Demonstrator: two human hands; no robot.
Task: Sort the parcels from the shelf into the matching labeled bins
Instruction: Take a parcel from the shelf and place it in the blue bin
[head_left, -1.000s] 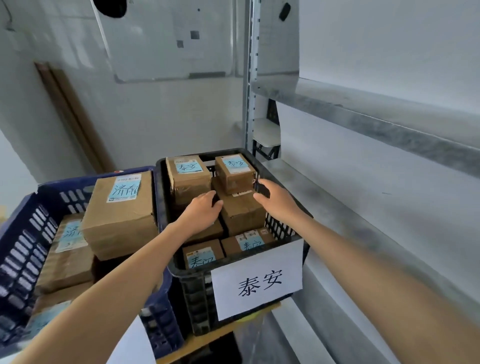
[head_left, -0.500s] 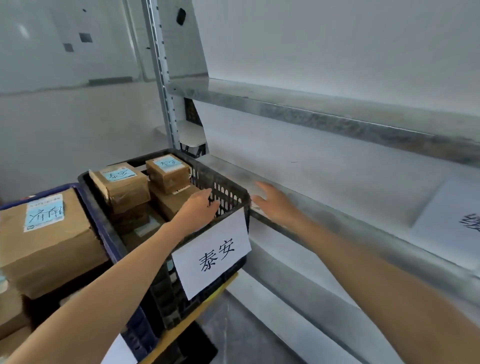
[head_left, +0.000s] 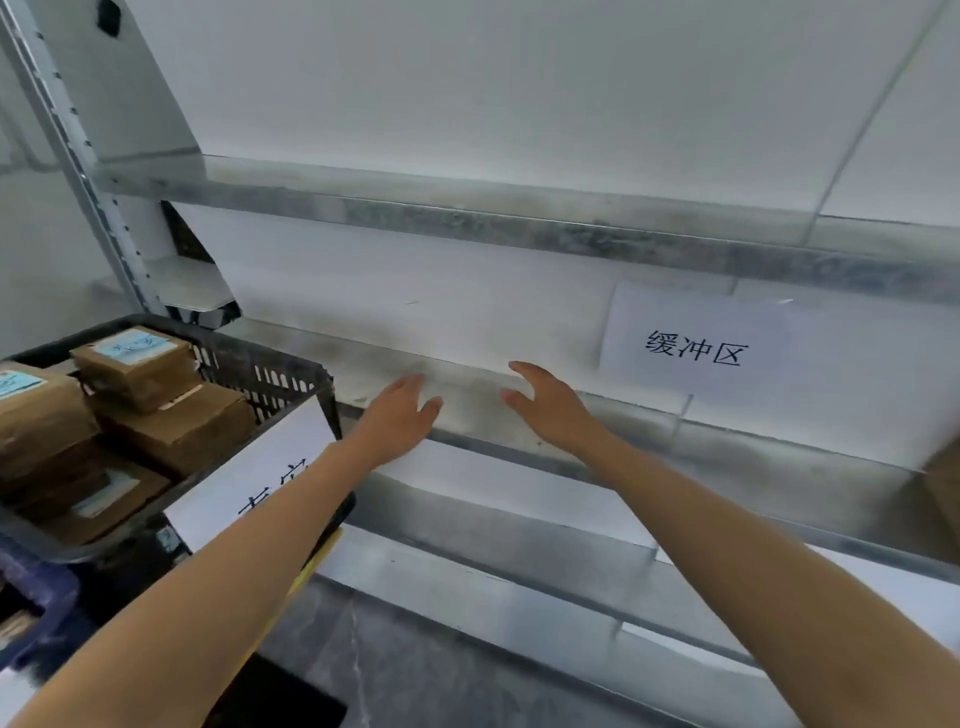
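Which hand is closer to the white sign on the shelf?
Right. The right hand hovers below-left of the sign; the left hand is farther left, beside the black bin.

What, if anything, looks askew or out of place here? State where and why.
Nothing is spilled or damaged. Only the parcels in the black bin at the left look slightly untidy: they are stacked loosely, at differing angles.

1 wide-angle view is taken from the head, tilted forward and down. A shelf (head_left: 467, 400) is faced at close range, its edge slanting from centre left to lower right of the frame. A bin (head_left: 260, 364) is cut by the left edge. The left hand (head_left: 400, 421) and right hand (head_left: 550, 410) are seen mid-frame, forearms entering from the bottom corners.
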